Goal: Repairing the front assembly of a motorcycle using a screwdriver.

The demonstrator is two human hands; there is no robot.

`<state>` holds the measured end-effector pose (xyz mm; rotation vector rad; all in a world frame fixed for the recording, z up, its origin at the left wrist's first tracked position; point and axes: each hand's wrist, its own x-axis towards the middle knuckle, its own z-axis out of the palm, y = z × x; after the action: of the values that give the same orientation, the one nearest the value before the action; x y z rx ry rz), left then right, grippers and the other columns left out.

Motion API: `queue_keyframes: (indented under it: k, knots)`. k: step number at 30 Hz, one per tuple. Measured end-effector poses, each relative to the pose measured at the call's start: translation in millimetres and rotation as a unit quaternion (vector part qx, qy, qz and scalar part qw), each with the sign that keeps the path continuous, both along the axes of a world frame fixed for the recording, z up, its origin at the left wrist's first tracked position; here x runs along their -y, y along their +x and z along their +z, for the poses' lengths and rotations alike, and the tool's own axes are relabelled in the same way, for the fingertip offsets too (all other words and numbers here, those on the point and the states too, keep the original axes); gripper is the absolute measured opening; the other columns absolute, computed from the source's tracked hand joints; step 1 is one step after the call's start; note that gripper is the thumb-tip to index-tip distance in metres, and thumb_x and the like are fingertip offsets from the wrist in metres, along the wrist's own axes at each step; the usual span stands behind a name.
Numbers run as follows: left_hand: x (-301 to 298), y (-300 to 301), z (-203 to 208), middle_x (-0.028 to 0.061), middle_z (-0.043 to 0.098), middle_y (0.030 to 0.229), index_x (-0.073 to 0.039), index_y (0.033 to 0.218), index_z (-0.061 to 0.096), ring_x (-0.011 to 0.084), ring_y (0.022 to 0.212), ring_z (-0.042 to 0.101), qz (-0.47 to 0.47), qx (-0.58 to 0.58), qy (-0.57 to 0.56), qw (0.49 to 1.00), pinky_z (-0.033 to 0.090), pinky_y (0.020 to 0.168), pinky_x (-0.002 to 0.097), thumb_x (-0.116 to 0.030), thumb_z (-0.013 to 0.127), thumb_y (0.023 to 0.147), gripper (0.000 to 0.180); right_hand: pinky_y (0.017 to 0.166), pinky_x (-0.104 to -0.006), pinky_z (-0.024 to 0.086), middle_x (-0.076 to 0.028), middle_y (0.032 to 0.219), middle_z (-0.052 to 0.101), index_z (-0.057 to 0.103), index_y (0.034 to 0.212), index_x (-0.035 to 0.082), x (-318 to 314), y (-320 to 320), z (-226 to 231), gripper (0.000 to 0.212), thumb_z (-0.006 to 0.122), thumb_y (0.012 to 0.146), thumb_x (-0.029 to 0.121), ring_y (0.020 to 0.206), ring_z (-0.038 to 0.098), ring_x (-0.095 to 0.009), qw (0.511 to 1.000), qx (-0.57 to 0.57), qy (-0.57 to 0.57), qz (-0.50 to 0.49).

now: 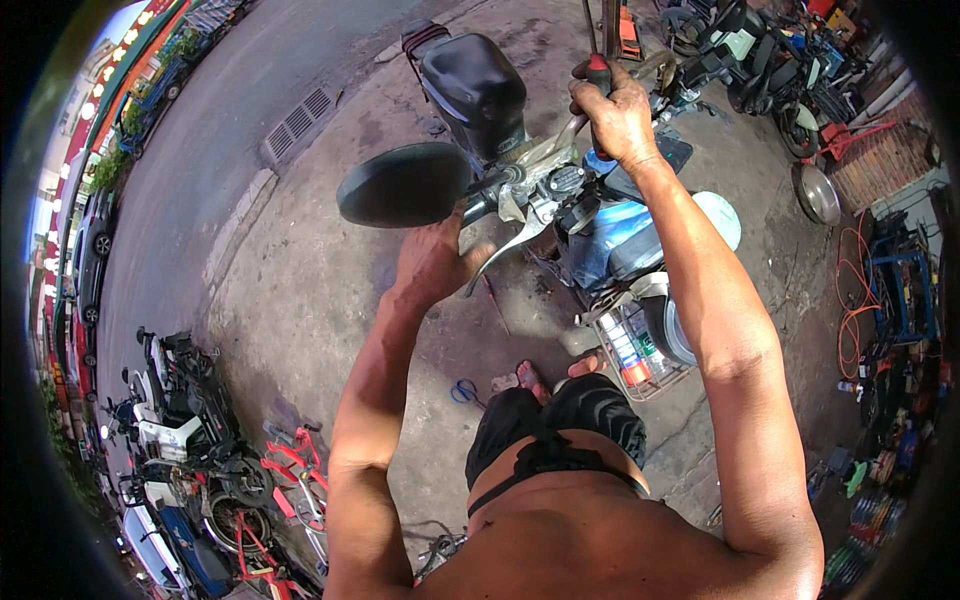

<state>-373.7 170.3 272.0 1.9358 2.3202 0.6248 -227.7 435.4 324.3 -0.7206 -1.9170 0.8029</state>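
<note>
A motorbike or scooter handlebar (500,190) stands before me, with a round black mirror (405,185) and a silver brake lever (520,238). My left hand (435,260) is closed around the handlebar's left grip; the mirror covers part of the fingers, and the thumb sticks out toward the lever. Raised over the far right side of the handlebar, my right hand (618,115) grips a screwdriver (598,72) by its red and black handle. Its shaft points away from me. Loose clear plastic (548,160) wraps the bar's middle.
A black seat (475,85) stands beyond the handlebar. To the right are a blue body panel (612,240) and a wire basket (645,365) with bottles. Blue-handled scissors (465,392) lie near my feet. Parked motorbikes (180,430) stand at left, a metal bowl (820,195) at right.
</note>
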Motion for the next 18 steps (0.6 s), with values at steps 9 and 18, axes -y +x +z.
queue_keyframes:
  k: [9, 18]
  knots:
    - [3, 10, -3, 0.0275, 0.05, 0.13, 0.004, 0.137, 0.04, 0.0428, 0.121, 0.048, 0.014, -0.09, 0.055, 0.994, 0.039, 0.102, 0.0473, -0.029, 0.087, 0.062, 0.095, 0.069, -0.0289, 0.049, -0.007, 0.073, 0.068, 0.064, 0.103, -0.001, -1, -1, 1, 0.035, 0.066, 0.081, 0.027, 0.069, 0.064, -0.015, 0.999, 0.002, -0.023, 0.022]
    - [2, 15, 7, 0.0241, 0.054, 0.125, 0.003, 0.135, 0.043, 0.0404, 0.116, 0.052, -0.008, -0.097, 0.081, 0.992, 0.044, 0.095, 0.0454, -0.026, 0.086, 0.063, 0.089, 0.082, -0.0402, 0.049, -0.023, 0.088, 0.068, 0.063, 0.101, -0.006, 17, 5, 17, 0.043, 0.063, 0.077, 0.03, 0.086, 0.064, -0.038, 0.995, -0.013, -0.085, 0.042]
